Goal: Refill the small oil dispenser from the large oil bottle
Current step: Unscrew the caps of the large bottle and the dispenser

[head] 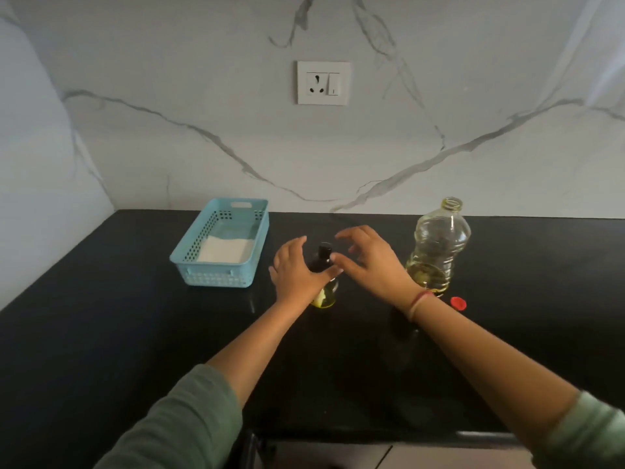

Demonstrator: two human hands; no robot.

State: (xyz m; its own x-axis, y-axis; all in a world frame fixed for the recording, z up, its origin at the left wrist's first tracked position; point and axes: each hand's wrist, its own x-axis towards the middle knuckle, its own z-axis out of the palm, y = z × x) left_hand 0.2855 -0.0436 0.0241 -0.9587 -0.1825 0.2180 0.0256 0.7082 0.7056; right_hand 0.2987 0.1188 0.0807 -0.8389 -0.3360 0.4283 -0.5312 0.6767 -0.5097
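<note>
Dispenser: small oil dispenser (pixel 320 264) upright on the black desk (pixel 135 316), mid-scene between both hands; black cap (pixel 324 249) on; a little yellow oil low in the base.
Left grip: left grip (pixel 296 274) wrapped round the dispenser's body, fingers crossing its front, grasping it.
Right grip: right grip (pixel 368 262) released, fingers spread and loosely bent just beside the black cap; thumb tip possibly touching it, too blurred to settle.
Source: large oil bottle (pixel 438 245) upright to the right, apart from the dispenser; mouth uncapped; oil only in the lower part.
Loose part: red cap (pixel 458 302) lying on the desk near the bottle's base.
Nearby: blue basket (pixel 216 275) to the left, something white and flat inside.
Step, judged: dispenser cap likely next to come off; no pouring begun.
Risk, tipping: twisting the cap with a loose hold on the narrow body could topple the dispenser.
Risk, knock: right forearm passes close by the open bottle; a careless sweep could upset it and spill oil.
Risk, pour: wide mouth into narrow neck, no funnel seen; overshoot likely to wet the desk.
Risk, slip: oily fingers would weaken either hold.
</note>
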